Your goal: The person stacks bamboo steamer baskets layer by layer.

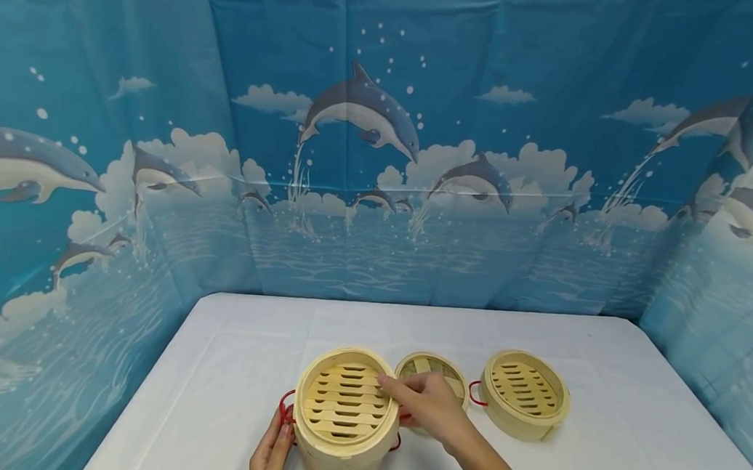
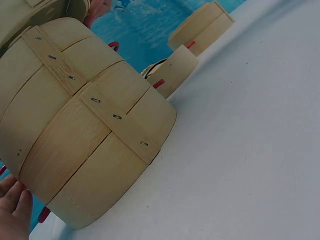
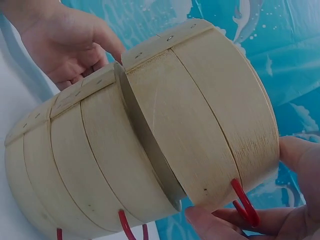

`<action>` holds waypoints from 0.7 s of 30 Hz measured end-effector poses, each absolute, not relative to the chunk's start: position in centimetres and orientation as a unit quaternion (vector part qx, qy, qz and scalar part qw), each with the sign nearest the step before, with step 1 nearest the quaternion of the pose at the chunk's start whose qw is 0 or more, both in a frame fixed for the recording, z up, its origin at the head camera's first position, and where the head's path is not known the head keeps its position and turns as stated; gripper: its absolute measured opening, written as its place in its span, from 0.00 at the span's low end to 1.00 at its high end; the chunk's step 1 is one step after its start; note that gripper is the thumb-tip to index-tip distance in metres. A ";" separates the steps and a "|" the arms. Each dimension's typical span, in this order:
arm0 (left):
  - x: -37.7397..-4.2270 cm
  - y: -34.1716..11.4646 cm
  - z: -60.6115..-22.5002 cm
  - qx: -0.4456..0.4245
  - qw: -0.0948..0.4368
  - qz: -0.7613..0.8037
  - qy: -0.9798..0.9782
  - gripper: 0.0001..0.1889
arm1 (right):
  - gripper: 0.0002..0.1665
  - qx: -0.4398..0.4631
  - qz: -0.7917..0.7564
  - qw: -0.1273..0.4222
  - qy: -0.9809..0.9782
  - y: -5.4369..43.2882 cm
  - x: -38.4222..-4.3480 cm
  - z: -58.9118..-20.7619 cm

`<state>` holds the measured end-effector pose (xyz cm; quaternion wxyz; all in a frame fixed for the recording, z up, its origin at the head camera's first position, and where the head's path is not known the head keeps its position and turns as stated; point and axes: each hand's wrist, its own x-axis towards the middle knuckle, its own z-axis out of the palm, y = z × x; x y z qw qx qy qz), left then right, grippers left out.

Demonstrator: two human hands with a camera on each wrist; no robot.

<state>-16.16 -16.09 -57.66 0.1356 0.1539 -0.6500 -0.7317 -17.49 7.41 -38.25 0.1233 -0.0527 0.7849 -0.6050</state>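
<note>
A bamboo steamer basket (image 1: 346,402) with a slatted base sits at the top of a stack of bamboo steamer baskets (image 3: 85,160). My right hand (image 1: 433,410) grips its right side, thumb over the rim and fingers below by a red handle (image 3: 246,205). From the right wrist, this top basket appears tilted, with a wedge-shaped gap over the stack and one edge close to or touching it. At the stack's left side, my left hand (image 1: 269,453) rests its fingertips by the red handles (image 1: 287,409); its other fingers are partly hidden.
Behind the right hand stands a smaller-looking steamer basket (image 1: 423,362), partly covered. Farther right is another slatted basket (image 1: 526,391) with a red handle. White cloth covers the table (image 1: 244,342); a blue dolphin-print curtain (image 1: 375,249) hangs behind and beside it.
</note>
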 end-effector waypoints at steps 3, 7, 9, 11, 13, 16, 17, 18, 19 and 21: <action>-15.5 -15.6 -56.2 0.138 0.158 -0.744 -0.634 0.32 | 0.28 -0.054 -0.605 0.128 0.784 7.2 -17.5 -38.4; -13.9 -14.7 -52.7 0.093 0.196 -0.751 -0.623 0.30 | 0.29 -0.053 -0.607 0.136 0.781 6.9 -17.5 -38.5; -13.4 -14.6 -51.5 0.064 0.209 -0.749 -0.625 0.30 | 0.30 -0.056 -0.612 0.141 0.776 6.7 -17.4 -38.5; -13.1 -14.5 -50.7 0.028 0.218 -0.751 -0.623 0.28 | 0.30 -0.059 -0.614 0.143 0.774 6.6 -17.4 -38.5; -13.0 -14.6 -50.6 -0.002 0.227 -0.757 -0.612 0.25 | 0.29 -0.065 -0.615 0.141 0.773 6.5 -17.5 -38.5; -13.1 -14.7 -50.9 -0.033 0.237 -0.767 -0.596 0.23 | 0.26 -0.069 -0.612 0.134 0.777 6.3 -17.5 -38.7; -13.1 -14.7 -51.0 -0.032 0.236 -0.770 -0.592 0.24 | 0.26 -0.070 -0.609 0.131 0.779 6.2 -17.5 -38.8; -13.1 -14.7 -51.1 -0.028 0.234 -0.772 -0.590 0.25 | 0.26 -0.069 -0.607 0.129 0.781 6.2 -17.5 -38.9; -13.0 -14.7 -51.2 -0.022 0.231 -0.774 -0.589 0.26 | 0.26 -0.068 -0.604 0.128 0.784 6.1 -17.5 -38.9; -13.0 -14.7 -51.1 -0.012 0.223 -0.774 -0.592 0.27 | 0.26 -0.066 -0.601 0.125 0.787 6.0 -17.5 -38.9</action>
